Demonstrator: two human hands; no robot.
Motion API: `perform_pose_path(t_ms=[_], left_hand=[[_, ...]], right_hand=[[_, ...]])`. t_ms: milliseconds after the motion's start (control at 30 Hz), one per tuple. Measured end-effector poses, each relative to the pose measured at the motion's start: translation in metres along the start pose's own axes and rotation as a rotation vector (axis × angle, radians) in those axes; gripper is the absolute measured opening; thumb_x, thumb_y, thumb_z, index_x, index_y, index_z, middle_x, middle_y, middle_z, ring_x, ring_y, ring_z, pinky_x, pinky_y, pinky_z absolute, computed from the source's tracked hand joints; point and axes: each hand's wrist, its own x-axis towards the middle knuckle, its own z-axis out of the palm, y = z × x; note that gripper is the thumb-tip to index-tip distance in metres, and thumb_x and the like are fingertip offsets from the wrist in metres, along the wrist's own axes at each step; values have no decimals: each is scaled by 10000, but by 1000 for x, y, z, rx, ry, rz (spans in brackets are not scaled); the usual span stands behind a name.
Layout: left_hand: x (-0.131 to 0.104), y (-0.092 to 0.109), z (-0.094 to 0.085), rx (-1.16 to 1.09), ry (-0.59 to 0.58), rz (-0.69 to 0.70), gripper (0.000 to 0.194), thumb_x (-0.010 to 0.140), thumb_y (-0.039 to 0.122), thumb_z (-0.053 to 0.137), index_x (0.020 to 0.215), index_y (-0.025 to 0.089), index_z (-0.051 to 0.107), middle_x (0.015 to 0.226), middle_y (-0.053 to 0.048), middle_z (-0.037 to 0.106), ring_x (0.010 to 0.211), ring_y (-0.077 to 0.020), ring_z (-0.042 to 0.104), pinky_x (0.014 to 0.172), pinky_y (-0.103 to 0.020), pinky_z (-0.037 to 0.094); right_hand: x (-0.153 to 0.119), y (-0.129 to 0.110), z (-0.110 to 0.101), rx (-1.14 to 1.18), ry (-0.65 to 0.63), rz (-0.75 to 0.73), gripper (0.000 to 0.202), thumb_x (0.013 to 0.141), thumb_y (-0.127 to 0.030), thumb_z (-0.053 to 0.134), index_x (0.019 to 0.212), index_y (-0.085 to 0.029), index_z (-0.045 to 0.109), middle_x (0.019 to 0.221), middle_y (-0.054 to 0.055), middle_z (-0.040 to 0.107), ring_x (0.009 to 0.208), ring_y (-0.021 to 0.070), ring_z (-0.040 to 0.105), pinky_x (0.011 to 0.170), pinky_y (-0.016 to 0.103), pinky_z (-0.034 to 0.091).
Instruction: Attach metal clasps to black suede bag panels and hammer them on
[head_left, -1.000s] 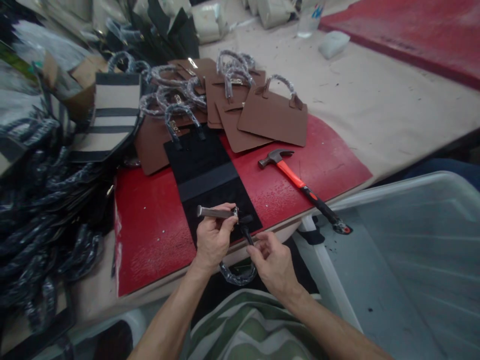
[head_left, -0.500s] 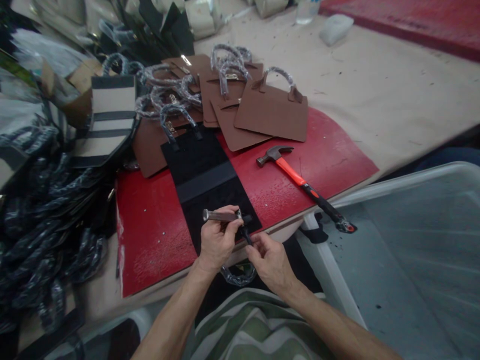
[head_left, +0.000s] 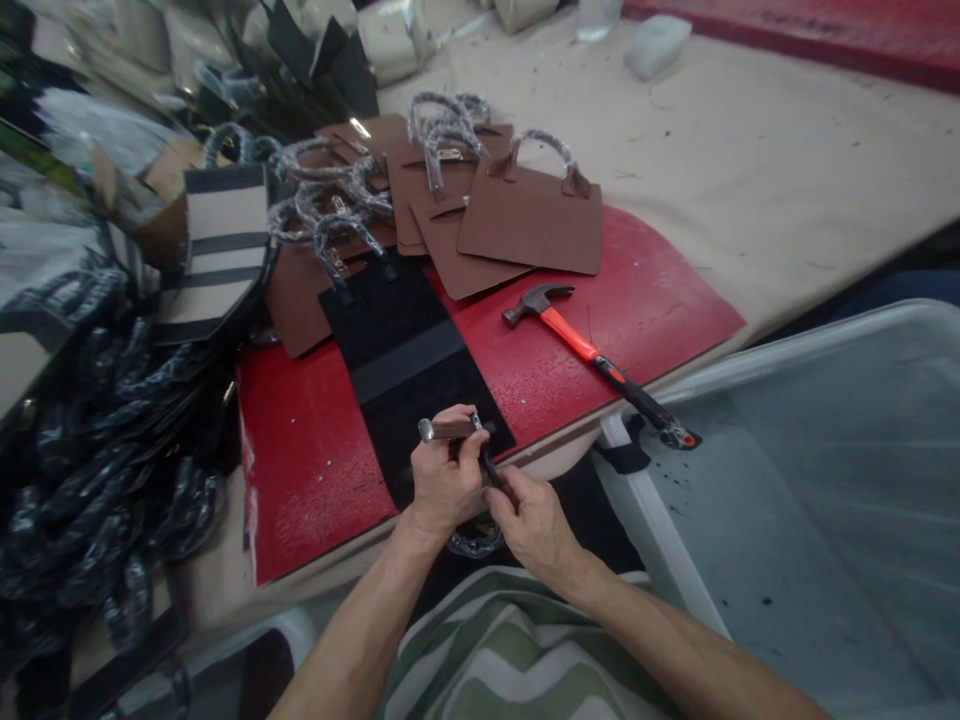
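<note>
My left hand (head_left: 444, 475) is closed around a short metal rod (head_left: 452, 430) with a round silvery end, which looks like a punch or setter. It lies across the fingers above a black bag panel (head_left: 409, 360). Close beside it, my right hand (head_left: 536, 525) pinches a narrow black strap end (head_left: 489, 468) that meets the left fingertips. The panel is flat on a red board (head_left: 300, 500) and extends over its front edge. A plastic-wrapped handle (head_left: 476, 543) hangs below my hands. The panel's far end carries another wrapped handle (head_left: 351, 235).
A claw hammer (head_left: 592, 360) lies right of the panel, its grip past the board's edge. Brown bag panels (head_left: 532, 225) overlap behind. Black wrapped bags (head_left: 112, 480) are heaped at left. A plastic bin (head_left: 810, 480) stands at right.
My hands and the tool sit slightly further right relative to the black panel. The rod is turned a little more end-on, and both hands keep their grip.
</note>
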Motion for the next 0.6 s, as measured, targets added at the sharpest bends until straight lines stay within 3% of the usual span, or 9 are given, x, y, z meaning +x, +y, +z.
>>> perform_pose_path(t_ms=[233,367,467,533,600], left_hand=[[2,-3,0,28,-18,88,115,888,213,617,999,184,620,1049,-93,716,979,-209,704,883,-367,577],[-1,-2,4,47,-25,97,139,899,220,605,1032,186,620,1078,-102,717,998,-213,704,891,-372,579],[-3,-2,6,21,-11,75,167,902,219,606,1066,189,623,1092,-100,719,998,-212,706,890,-363,580],[-3,-2,7,6,-5,87,159,900,205,608,1057,186,624,1080,-97,720,990,-207,706,893,-351,577],[-2,-4,8,-4,-17,102,163,893,190,614,1055,183,623,1060,-92,721,975,-201,708,881,-332,577]], right_hand=[[-2,1,-3,-34,-12,-23,116,880,-220,479,769,-218,512,629,-34,512,546,135,444,560,265,310],[-7,-3,-8,-133,-74,-44,103,877,-182,485,791,-212,535,674,-14,567,588,148,498,583,270,333],[-8,-10,-27,-304,-111,-136,86,897,-187,509,868,-200,589,750,12,620,663,173,568,627,281,381],[-1,-16,-51,-422,-6,-263,128,929,-214,502,970,-182,619,840,47,649,741,195,603,685,299,427],[14,-22,-83,-545,198,-401,205,962,-256,482,1073,-154,621,940,94,657,842,226,614,778,334,461]])
